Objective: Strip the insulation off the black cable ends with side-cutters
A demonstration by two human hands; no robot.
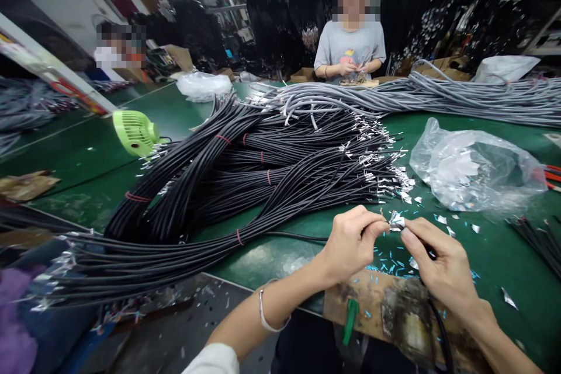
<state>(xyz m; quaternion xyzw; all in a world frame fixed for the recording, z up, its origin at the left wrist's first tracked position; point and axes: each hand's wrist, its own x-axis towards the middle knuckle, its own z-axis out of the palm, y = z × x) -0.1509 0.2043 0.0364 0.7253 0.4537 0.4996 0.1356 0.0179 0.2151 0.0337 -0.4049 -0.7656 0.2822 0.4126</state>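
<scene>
Pinching at its thumb and bent forefinger, the left hand (350, 243) meets the silver foil (397, 221) from between eight and nine o'clock, taking that foil as the middle of the dial. Its knuckles face upward, the other fingers curl into the palm, and the forearm slants up from about eight o'clock, with a bracelet (262, 311) near the wrist and a white sleeve (214, 360) lower down. The right hand (442, 263) comes in from four o'clock, thumb and forefinger stretched out and closed on the foil's other side, the two sets of fingertips nearly touching. Both wrists are raised over the near edge of the green counter (245, 269), so the foil hangs above its surface. Which strands lie inside each pinch is too small to tell. Blue trimmings (390, 260) are scattered at six o'clock, with a wooden board (370, 298) beyond them in the same direction. Bundled black cables (245, 187) spread toward nine and ten o'clock; a clear plastic bag (473, 169) lies at two. Grey cables (421, 96) stretch across twelve, and a co-worker (349, 49) is between eleven and twelve.
</scene>
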